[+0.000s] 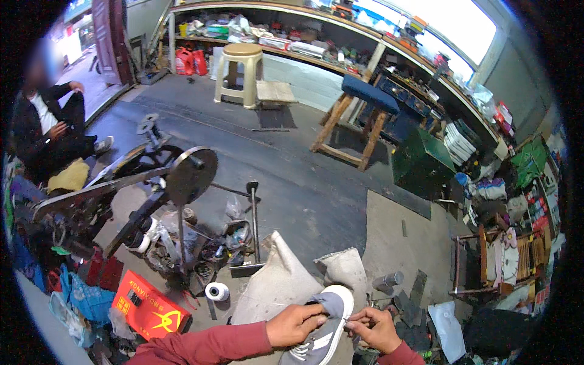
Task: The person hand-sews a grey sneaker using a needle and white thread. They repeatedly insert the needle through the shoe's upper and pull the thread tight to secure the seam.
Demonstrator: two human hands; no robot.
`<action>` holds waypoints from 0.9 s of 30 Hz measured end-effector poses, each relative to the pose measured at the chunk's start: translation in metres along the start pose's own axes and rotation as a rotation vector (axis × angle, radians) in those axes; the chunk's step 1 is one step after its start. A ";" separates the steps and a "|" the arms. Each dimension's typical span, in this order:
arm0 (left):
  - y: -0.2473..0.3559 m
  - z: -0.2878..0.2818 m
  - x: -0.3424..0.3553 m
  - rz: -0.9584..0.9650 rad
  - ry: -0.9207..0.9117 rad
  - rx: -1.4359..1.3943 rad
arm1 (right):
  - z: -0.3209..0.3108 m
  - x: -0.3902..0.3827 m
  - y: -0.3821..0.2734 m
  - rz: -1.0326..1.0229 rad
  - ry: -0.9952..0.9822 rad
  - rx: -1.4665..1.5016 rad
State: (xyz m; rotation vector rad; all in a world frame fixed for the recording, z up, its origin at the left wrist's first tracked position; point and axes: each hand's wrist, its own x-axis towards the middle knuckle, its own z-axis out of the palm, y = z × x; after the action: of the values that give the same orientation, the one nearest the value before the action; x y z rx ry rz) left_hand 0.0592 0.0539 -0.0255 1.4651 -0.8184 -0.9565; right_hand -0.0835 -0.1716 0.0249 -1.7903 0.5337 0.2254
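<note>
A grey canvas shoe (321, 340) with a white sole rim and white laces lies over my lap, its sole edge turned to the right. My left hand (293, 325) is closed on the shoe's upper, thumb and fingers near its opening. At the white rim, my right hand (378, 330) makes a pinch with thumb and forefinger; a thin dark thing shows at the fingertips, too small to name. A pale, speckled cloth (274, 286) is spread over my knees beneath the shoe.
A hand-cranked machine with a round wheel (192, 175) stands at left. Near it are a white thread spool (217, 292) and a red box (151, 305). Farther off are a beige stool (239, 73), a blue-topped wooden stool (370, 94), a green box (423, 163) and a seated person (45, 121).
</note>
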 end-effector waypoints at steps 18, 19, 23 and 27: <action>0.022 0.014 -0.028 0.200 0.057 -0.631 | 0.004 -0.028 0.030 -0.178 0.186 0.037; 0.021 0.014 -0.030 0.194 -0.048 -0.813 | 0.003 -0.027 0.030 -0.175 0.202 -0.020; 0.017 0.019 -0.019 -0.014 0.178 -0.100 | 0.000 -0.023 0.026 -0.155 0.127 0.020; 0.013 0.032 -0.006 0.306 0.296 0.285 | 0.001 -0.021 0.016 -0.184 0.104 0.035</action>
State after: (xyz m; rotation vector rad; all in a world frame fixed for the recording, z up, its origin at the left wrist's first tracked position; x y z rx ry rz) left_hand 0.0281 0.0446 -0.0128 1.6175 -0.9497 -0.3926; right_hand -0.1090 -0.1686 0.0197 -1.8114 0.4402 -0.0035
